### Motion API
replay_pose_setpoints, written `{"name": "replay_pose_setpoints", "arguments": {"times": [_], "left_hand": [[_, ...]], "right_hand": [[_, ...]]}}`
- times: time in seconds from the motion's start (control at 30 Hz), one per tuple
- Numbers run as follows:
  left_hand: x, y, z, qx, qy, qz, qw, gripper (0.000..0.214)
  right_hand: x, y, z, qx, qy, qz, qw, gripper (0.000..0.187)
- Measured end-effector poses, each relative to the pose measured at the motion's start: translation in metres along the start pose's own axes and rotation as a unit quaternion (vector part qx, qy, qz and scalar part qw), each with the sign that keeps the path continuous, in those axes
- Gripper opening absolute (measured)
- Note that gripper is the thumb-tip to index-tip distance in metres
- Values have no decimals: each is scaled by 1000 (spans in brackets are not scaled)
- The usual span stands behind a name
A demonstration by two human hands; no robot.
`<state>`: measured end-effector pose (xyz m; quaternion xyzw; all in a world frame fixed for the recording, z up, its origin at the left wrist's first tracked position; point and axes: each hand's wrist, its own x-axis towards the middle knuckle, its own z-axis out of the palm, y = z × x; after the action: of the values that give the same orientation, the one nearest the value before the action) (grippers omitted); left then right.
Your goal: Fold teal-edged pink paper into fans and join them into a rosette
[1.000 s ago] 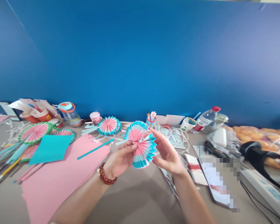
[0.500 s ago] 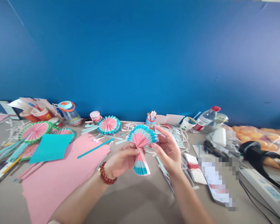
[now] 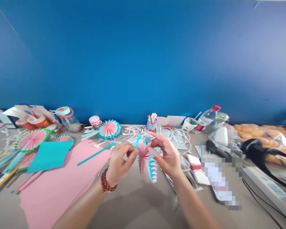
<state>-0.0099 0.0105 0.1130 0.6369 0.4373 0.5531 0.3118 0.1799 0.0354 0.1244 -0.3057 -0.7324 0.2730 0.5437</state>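
Above the desk, a pleated paper fan (image 3: 152, 167) in pink with blue zigzag edging is turned nearly edge-on, its folds hanging down and partly rising. My right hand (image 3: 168, 156) has closed thumb and fingers on its right side, near the middle. At the left side, my left hand (image 3: 121, 162), with a red bead bracelet (image 3: 106, 181) on the wrist, pinches at the fan's edge; its fingertips partly hide the contact. Behind the fan lie pale paper strips.
Pink paper sheets (image 3: 69, 178), a teal sheet (image 3: 49, 156) and finished rosettes (image 3: 109, 129) spread to the left. A pen cup (image 3: 152, 124), a bottle (image 3: 206, 120) and white cord (image 3: 186, 138) stand or lie behind. Rightward are a phone (image 3: 218, 194) and power strip (image 3: 268, 184).
The fan, spread toward me before, has turned edge-on with its folds downward. My left hand has moved left from its centre to its edge. The view has shifted slightly.
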Motion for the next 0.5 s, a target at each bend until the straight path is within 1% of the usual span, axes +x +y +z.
{"name": "replay_pose_setpoints", "arguments": {"times": [0.03,0.07,0.13,0.2,0.27,0.37,0.5], "left_hand": [[0,2,-3,20,-1,24,1000,6],[0,5,-5,36,-6,43,998,8],[0,10,-7,72,-8,75,995,21],[0,14,-7,123,-12,109,986,23],[0,15,-6,160,-24,138,977,19],[1,12,-4,148,-30,151,977,12],[1,7,-3,97,-3,127,987,9]], "right_hand": [[0,0,0,-1,-16,-5,1000,41],[-1,0,0,-1,-29,-8,1000,40],[-2,0,2,5,-42,-7,999,34],[-3,1,5,14,-40,1,999,25],[-4,2,6,15,-32,3,999,17],[-1,1,8,-2,-36,-24,999,11],[5,-4,3,-9,-79,-59,995,4]]}}
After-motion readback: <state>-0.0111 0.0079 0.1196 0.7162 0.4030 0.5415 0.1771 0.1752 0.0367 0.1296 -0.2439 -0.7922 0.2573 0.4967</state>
